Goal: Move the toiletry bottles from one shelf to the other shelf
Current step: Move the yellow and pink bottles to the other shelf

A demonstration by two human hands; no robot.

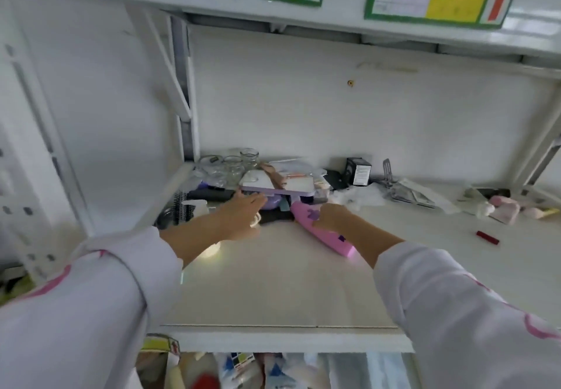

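Observation:
A pink toiletry bottle [306, 217] with purple marks lies on its side on the white shelf [273, 285], cap end pointing toward the back. My right hand [332, 217] is closed around its middle. My left hand [243, 215] reaches over the clutter at the back left, fingers spread, above a purple object [271, 203] and a whitish looped thing; I cannot tell whether it touches them. Both sleeves are white with pink trim.
At the back left stand glass jars [233, 167], a black hairbrush [194, 199] and a lilac-edged tray [279, 187]. A black box [358, 171], crumpled wrappers [409, 193], pink items [504, 208] and a red stick [487, 237] lie to the right. A shelf with labels hangs overhead.

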